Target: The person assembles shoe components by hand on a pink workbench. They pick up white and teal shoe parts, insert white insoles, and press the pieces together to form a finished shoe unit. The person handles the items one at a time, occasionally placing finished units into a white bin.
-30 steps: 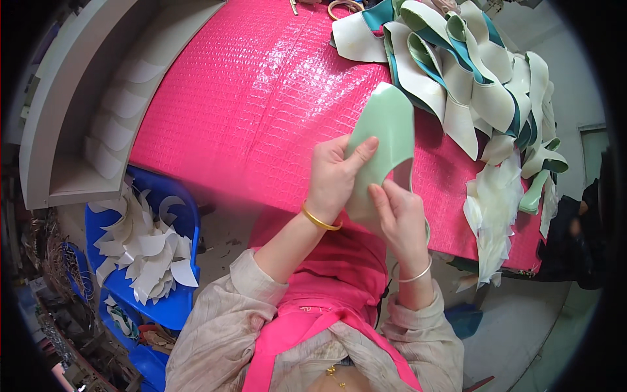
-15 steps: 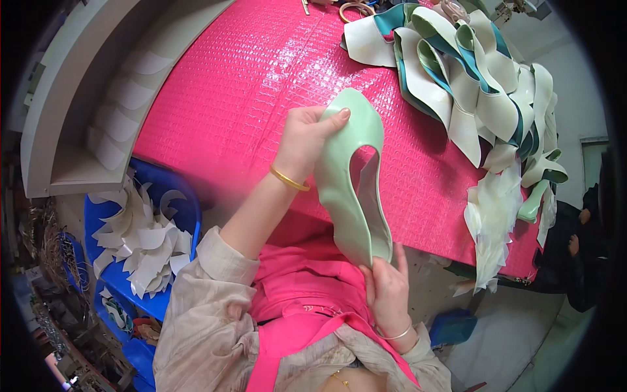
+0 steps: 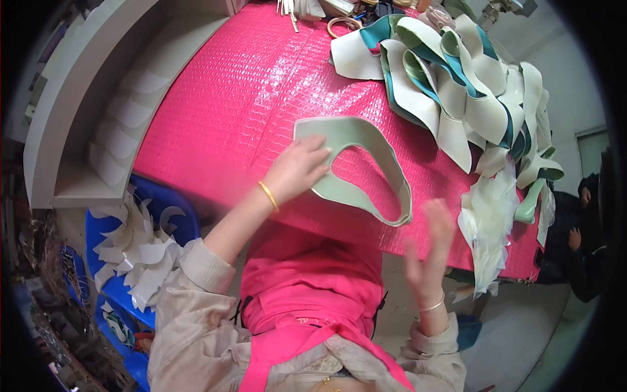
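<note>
Fingers of the left hand (image 3: 297, 168) press flat on a pale green shoe piece (image 3: 356, 168), which lies on the pink table (image 3: 222, 111). The right hand (image 3: 428, 251) hangs open in the air near the table's edge, holding nothing. The piece looks thin, light and bendy, so it will likely flop if picked up by one end. Its wide left part, under the fingers, looks like the best place to hold. A pile of similar pieces (image 3: 457, 85) sits further back.
</note>
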### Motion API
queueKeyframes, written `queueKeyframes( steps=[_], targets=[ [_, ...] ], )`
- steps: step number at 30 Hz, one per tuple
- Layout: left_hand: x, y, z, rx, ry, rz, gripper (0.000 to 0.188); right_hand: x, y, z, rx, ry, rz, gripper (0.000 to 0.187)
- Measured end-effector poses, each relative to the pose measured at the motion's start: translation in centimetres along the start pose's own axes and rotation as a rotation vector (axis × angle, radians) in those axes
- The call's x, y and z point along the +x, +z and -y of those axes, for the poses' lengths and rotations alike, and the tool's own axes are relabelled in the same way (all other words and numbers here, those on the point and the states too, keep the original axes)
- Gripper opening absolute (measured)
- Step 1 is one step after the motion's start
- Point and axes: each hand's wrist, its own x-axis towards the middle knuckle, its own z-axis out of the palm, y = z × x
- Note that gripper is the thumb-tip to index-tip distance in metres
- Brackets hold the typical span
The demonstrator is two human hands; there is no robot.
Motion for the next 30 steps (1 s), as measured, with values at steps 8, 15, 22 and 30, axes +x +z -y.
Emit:
queueKeyframes(
  steps=[8, 15, 22, 30],
  targets=[
    [0.6, -0.3, 1.4, 0.09, 0.041, 0.187, 0.043, 2.5, -0.1, -0.7, -0.321, -0.412, 0.63, 0.015],
    [1.4, -1.3, 2.0, -0.647, -0.062, 0.264, 0.034, 1.7, -3.9, -1.4, -0.051, -0.152, 0.704, 0.009],
    [-3.1, -0.7, -0.6, -0.322, -0.268, -0.07, 0.038, -3.5, -25.3, -7.5, 0.122, 0.733, -0.287, 0.026],
    [-1.5, 2.4, -4.5, 0.372, -0.216, 0.095, 0.055, -9.4, -25.1, -46.2, -0.531, 0.847, -0.719, 0.035]
  ],
)
